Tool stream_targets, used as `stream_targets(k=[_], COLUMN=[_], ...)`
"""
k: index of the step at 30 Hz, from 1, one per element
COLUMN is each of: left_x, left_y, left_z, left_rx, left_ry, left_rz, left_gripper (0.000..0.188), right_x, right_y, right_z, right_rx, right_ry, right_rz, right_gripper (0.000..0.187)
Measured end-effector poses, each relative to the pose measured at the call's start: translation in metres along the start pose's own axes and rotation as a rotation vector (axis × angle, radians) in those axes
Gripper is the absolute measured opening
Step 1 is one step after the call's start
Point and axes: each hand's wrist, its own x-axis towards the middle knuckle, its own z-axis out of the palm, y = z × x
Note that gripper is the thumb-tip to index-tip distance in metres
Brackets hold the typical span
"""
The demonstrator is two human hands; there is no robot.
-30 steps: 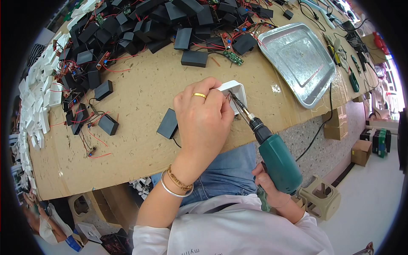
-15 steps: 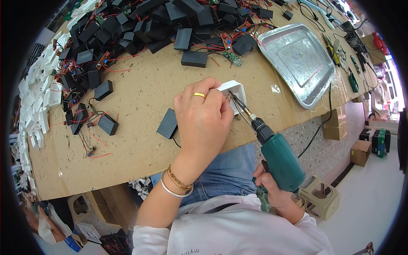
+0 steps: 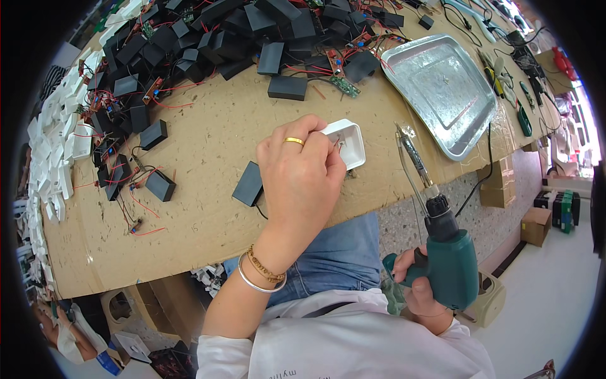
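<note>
My left hand [image 3: 300,167] is closed at the left side of a small white plastic casing [image 3: 357,142], whose open hollow faces up. A bit of reddish wire [image 3: 339,144] shows inside it by my fingertips; their exact grip is hidden. My right hand [image 3: 416,284] wraps round the handle of a green soldering gun [image 3: 451,268]. Its metal tip, with a thin feed tube alongside, points up and away, to the right of the casing and apart from it. A black box [image 3: 248,184] with a dark cord lies on the cardboard left of my left hand.
A heap of black boxes [image 3: 287,88] with red wires and small circuit boards covers the table's far side. White casings [image 3: 53,158] pile along the left edge. At the right lie a metal tray [image 3: 464,148] and pliers [image 3: 499,82]. Cardboard [image 3: 189,234] covers the table.
My right hand has drawn the soldering gun right, out of the white casing, and its tip now points more upward. My left hand and the casing have barely moved.
</note>
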Motion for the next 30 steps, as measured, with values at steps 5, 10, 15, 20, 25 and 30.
stream_targets(k=[5, 10, 15, 20, 25, 30], left_x=[0.000, 0.001, 0.001, 0.000, 0.000, 0.000], left_y=[0.000, 0.002, 0.001, 0.002, 0.002, 0.000], left_z=[0.000, -0.003, -0.003, -0.004, -0.005, -0.003], left_rx=[0.007, 0.015, 0.003, -0.017, -0.020, -0.017], left_ry=[-0.001, -0.024, -0.026, -0.033, -0.034, -0.034], left_rz=[-0.001, -0.026, -0.022, -0.010, -0.014, -0.025], left_gripper=[0.015, 0.017, 0.015, 0.015, 0.014, 0.014], right_x=[0.004, 0.006, 0.014, 0.007, 0.012, 0.015], right_y=[0.007, 0.010, 0.001, 0.018, 0.011, 0.007], right_z=[0.001, 0.004, 0.013, 0.002, 0.006, 0.010], right_rx=[0.041, 0.088, 0.126, 0.050, 0.071, 0.114], right_ry=[0.032, 0.057, 0.095, 0.044, 0.045, 0.073], right_rz=[-0.076, -0.085, -0.109, -0.089, -0.096, -0.116], right_gripper=[0.056, 0.056, 0.035, 0.059, 0.041, 0.024])
